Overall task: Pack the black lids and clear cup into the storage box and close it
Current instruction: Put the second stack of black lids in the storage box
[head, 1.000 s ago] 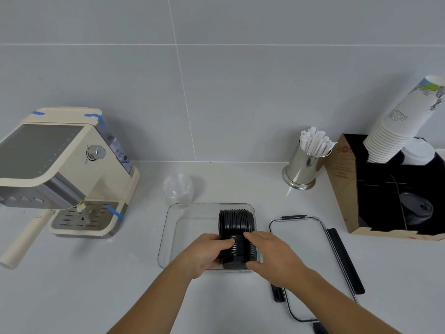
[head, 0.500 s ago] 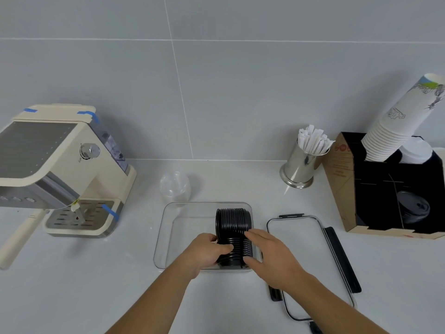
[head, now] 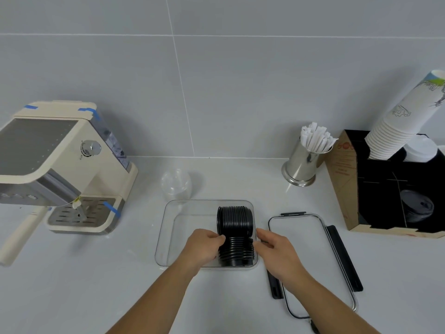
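Observation:
A row of black lids (head: 235, 233) lies on its side along the right wall of the clear storage box (head: 166, 237). My left hand (head: 203, 247) rests inside the box, fingertips touching the near end of the row. To the right of the row, at the box's right wall, is my right hand (head: 277, 251), fingers spread and off the lids. The clear cup (head: 175, 184) stands on the counter just behind the box. Flat on the counter to the right of the box lies its lid (head: 313, 256), clear with black clips.
A cream espresso machine (head: 60, 165) stands at the left. Behind the box lid is a steel holder (head: 301, 165) with paper-wrapped sticks. A cardboard organiser (head: 385, 189) with stacked paper cups (head: 404, 121) fills the right side. A tiled wall backs the counter.
My right hand has come off the top of the lids and moved right to the box's edge, fingers opening. The left hand stays against the row's near end.

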